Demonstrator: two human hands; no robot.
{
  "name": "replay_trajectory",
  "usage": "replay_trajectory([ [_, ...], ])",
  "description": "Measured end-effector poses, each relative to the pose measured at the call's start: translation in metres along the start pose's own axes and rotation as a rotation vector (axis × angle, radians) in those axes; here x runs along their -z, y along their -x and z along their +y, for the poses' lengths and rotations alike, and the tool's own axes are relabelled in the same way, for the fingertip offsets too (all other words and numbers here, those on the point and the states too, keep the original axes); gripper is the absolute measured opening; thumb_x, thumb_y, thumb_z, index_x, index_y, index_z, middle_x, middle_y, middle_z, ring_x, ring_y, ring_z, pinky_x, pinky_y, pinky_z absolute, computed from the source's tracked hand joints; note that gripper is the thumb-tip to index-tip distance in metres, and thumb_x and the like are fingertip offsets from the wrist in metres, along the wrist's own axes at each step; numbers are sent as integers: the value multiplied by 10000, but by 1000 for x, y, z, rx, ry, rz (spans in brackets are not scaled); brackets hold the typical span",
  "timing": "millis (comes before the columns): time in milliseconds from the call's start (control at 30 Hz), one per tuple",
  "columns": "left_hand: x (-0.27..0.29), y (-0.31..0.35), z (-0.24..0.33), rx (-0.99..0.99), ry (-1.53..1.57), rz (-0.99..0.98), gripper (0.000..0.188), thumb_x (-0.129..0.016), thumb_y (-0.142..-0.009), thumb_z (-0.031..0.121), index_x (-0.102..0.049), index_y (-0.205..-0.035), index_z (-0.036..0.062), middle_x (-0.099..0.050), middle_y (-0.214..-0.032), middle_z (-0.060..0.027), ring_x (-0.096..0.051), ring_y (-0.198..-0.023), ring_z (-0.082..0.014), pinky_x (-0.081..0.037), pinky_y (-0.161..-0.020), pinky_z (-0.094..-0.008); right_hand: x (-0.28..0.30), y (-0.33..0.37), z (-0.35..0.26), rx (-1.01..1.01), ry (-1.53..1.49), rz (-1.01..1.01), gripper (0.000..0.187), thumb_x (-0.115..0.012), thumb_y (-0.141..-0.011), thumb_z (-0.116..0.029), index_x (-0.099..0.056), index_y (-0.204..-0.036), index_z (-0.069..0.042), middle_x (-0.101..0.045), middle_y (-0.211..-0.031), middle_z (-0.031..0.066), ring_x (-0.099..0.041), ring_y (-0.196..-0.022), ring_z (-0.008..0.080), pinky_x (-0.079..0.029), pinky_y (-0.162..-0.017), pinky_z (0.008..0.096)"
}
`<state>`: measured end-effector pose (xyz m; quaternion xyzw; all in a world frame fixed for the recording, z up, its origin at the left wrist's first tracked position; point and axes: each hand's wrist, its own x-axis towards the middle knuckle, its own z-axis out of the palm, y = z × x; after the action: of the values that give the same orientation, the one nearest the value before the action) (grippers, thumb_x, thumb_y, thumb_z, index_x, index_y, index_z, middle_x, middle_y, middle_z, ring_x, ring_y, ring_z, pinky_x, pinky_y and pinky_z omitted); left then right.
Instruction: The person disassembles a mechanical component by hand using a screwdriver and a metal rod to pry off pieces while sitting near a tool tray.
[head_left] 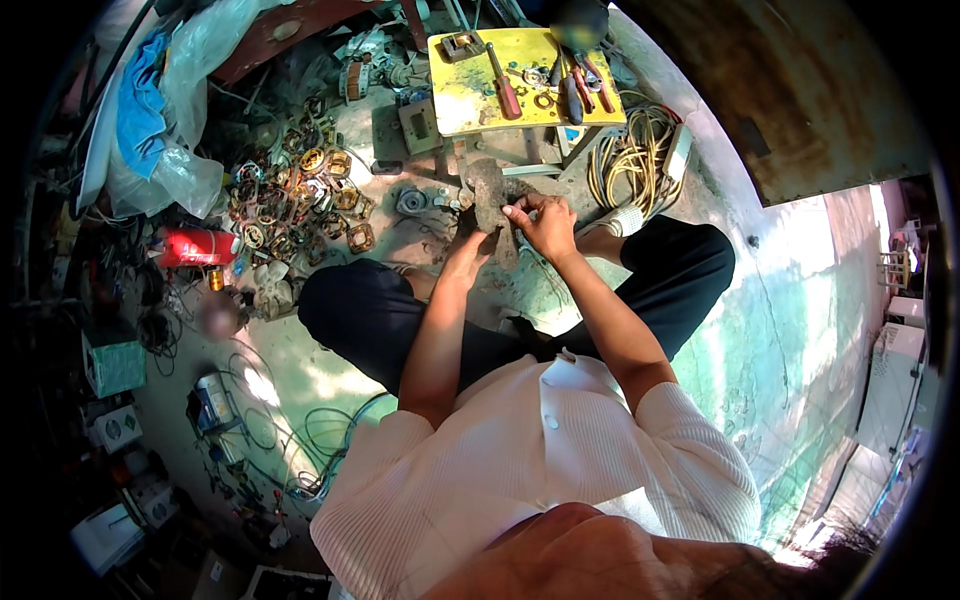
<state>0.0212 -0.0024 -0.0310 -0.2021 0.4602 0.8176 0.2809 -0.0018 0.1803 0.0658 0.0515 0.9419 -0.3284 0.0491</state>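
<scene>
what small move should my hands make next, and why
Perhaps steady the rough grey piece with the left hand first: that hand is at its lower end, while the right hand has its thumb and fingers by the right edge.

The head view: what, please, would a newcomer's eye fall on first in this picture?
Probably the bright yellow tabletop at the top centre, with a red-handled screwdriver on it. Then the heap of coil-like parts on the floor, lower left of it. Below the tabletop, the left hand and right hand are at a rough grey piece.
</scene>
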Motion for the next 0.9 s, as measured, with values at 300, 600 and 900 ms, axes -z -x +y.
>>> replay_trajectory([
  [300, -22, 15, 12, -15, -11, 96, 462, -661, -938, 317, -554, -1366, 181, -622, -1309, 11, -578, -1187, -151, -396, -1039, -399, -13, 0, 18, 214, -106, 158, 215, -753, -856, -374, -783, -957, -186, -718, -1004, 45, -572, -1102, 273, -376, -992, 435],
  [600, -9, 4, 2, -26, -17, 1, 605, -698, -897, 398, -492, -1437, 219, -530, -1414, 34, -465, -1301, -160, -302, -1076, -468, -14, -3, 23, 168, -101, 119, 331, -725, -867, -490, -778, -969, -179, -721, -1006, 55, -563, -1125, 276, -343, -1013, 433],
  [900, -6, 2, 2, -11, -25, 6, 673, -726, -862, 461, -473, -1451, 258, -491, -1452, 54, -409, -1339, -156, -270, -1070, -498, 1, -2, 2, 23, 50, 8, 197, -758, -856, -362, -781, -975, -208, -727, -1003, 33, -564, -1126, 270, -344, -1018, 436],
])
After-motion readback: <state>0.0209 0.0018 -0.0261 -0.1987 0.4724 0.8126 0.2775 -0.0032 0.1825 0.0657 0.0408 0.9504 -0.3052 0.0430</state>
